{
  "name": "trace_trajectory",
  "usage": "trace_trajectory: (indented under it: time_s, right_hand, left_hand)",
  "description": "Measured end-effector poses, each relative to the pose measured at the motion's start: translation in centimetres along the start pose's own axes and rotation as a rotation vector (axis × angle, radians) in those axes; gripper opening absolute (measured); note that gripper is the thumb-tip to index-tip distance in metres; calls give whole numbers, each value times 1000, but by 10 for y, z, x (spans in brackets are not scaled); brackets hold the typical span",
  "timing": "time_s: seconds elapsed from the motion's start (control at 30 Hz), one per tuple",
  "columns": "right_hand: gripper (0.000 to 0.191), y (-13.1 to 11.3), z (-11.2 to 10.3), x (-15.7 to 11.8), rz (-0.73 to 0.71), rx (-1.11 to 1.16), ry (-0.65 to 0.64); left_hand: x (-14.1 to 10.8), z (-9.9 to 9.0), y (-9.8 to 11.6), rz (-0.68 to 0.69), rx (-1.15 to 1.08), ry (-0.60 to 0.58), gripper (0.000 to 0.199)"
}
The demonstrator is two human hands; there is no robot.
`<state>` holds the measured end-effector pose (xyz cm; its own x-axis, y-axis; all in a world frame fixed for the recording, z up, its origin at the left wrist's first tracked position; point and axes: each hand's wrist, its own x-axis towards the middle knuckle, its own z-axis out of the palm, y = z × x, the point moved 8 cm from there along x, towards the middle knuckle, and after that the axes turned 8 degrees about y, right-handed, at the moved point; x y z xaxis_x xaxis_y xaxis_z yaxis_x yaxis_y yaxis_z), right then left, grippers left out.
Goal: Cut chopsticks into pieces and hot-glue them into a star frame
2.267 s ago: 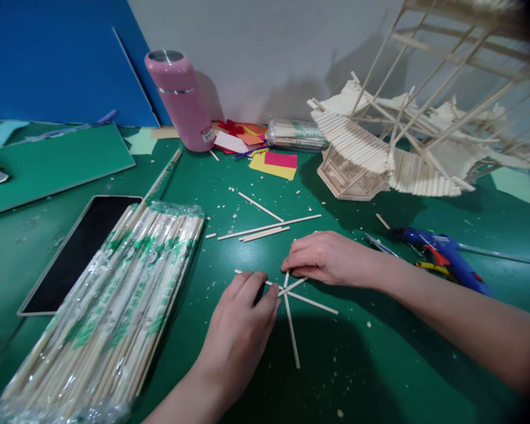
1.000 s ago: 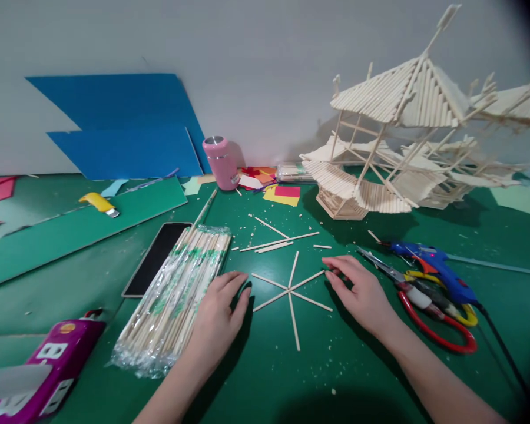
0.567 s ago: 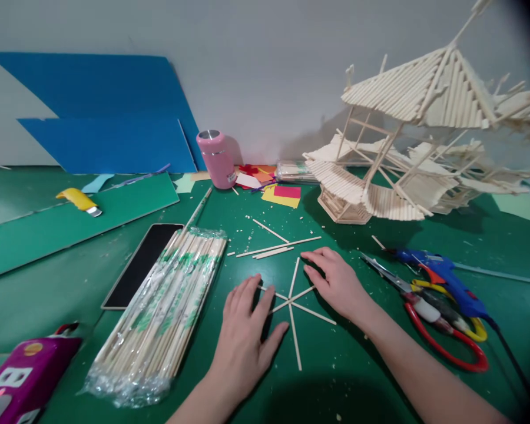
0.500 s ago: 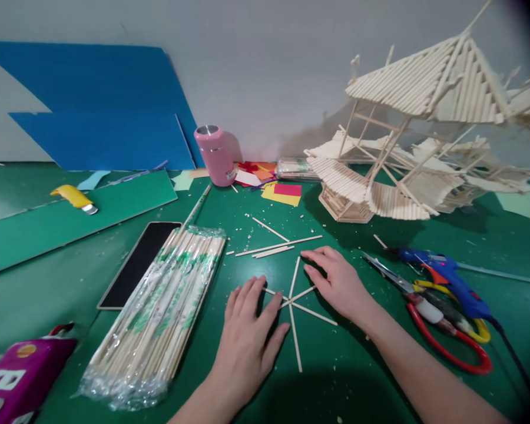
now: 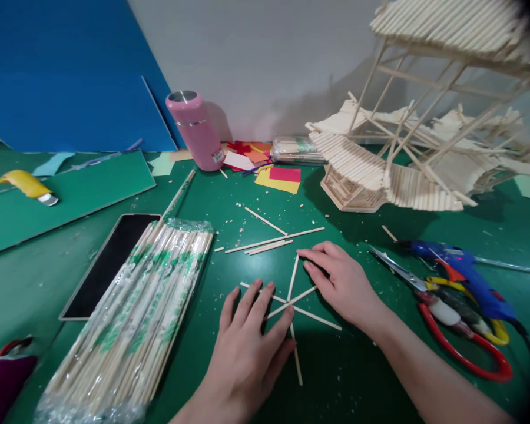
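Here, crossed sticks (image 5: pixel 291 300) between both flat, open hands, left hand (image 5: pixel 247 347) overlapping, right hand (image 5: pixel 342 280) beside.

Three thin, pale wooden sticks (image 5: pixel 294 297) lie flat on the green mat, crossed over one another at a single middle point so they form a six-armed star. One stick runs from about 12 o'clock down to 6 o'clock, its lower end the longest arm. A second runs from 10 o'clock to 4 o'clock. The third runs from 8 o'clock to 2 o'clock. The left hand (image 5: pixel 247 347) lies flat with spread fingers on the star's 8 to 10 o'clock arms. The right hand (image 5: pixel 342 282) rests palm down at the 1 to 3 o'clock side, fingertips beside the top arm.
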<state>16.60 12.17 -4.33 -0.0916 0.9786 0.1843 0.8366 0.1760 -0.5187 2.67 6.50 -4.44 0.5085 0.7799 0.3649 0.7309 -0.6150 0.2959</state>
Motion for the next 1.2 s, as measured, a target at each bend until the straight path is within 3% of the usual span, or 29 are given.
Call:
trace_trajectory:
  time_s: [1.03, 1.2]
  right_hand:
    - [29, -2, -1, -1, -7, -5, 24]
    - [29, -2, -1, -1, -5, -4, 17]
  left_hand:
    - [0, 0, 2, 23, -52, -27, 29]
    - [0, -2, 4, 49, -41, -78, 33]
